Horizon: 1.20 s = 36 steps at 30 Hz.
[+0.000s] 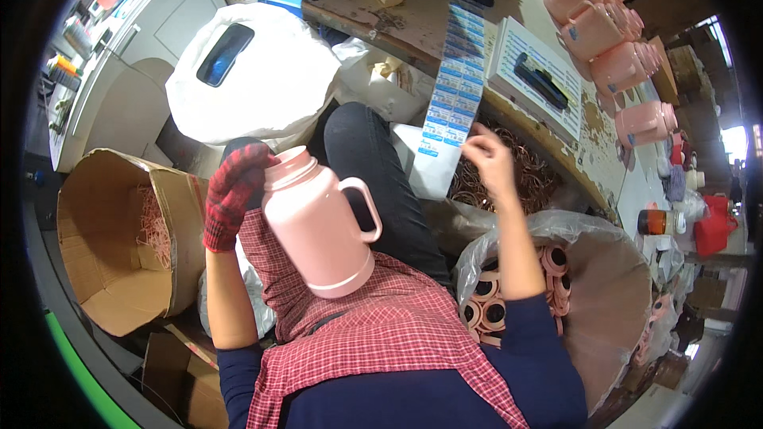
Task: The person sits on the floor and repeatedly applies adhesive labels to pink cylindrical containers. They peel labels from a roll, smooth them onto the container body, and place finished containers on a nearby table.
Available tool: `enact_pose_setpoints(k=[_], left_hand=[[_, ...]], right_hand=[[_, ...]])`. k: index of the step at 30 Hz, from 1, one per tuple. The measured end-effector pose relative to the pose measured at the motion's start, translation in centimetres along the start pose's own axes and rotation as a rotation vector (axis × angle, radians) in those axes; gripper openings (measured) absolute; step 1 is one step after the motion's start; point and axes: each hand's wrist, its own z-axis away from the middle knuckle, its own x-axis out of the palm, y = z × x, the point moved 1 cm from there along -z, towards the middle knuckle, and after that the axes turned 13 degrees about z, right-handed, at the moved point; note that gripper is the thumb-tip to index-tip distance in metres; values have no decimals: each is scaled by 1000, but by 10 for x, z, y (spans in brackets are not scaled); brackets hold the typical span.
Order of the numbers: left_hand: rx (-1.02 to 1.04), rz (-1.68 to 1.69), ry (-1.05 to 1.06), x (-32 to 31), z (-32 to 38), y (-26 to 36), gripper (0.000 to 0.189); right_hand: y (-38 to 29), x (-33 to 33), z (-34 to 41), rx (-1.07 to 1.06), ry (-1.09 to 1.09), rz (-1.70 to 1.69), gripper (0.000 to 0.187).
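Observation:
A pink plastic jug body (pixel 319 223) with a threaded neck and a side handle lies tilted over my lap. My left hand (pixel 237 187), in a red and black knitted glove, holds it at the neck. My bare right hand (pixel 489 154) is at the lower right edge of a strip of blue and white stickers (pixel 456 86), its fingertips touching or very near the strip. The strip hangs from the workbench, its lower end a plain white backing. Whether a sticker is between the fingers cannot be told.
Several pink jugs (pixel 645 123) line the workbench (pixel 417 30) at right, near a dark object on a white box (pixel 506 74). A phone (pixel 225 55) lies on a white sack (pixel 274 89). Cardboard boxes (pixel 107 238) stand left; a lined container (pixel 608 292) with pink parts stands right.

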Motion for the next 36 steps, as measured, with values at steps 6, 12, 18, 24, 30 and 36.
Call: enact_pose_setpoints(k=[6,12,18,24,30,36], left_hand=[[182,-468,18,39,-3,-23,37],[280,-680,-225,68,-4,-25,25],[234,-69,250,39,49,-63,37],[214,45,329,49,102,-78,50],[52,-59,391,66,119,-78,63],[-2,-108,421,77,125,-75,79]], right_hand=[[13,73,16,-82,244,-155,24],[-2,71,34,-283,320,-64,17],[-10,62,74,-314,325,190,13],[-70,49,163,-76,10,-507,10],[-103,107,158,189,-549,-573,8],[-102,123,161,144,-499,-442,11]])
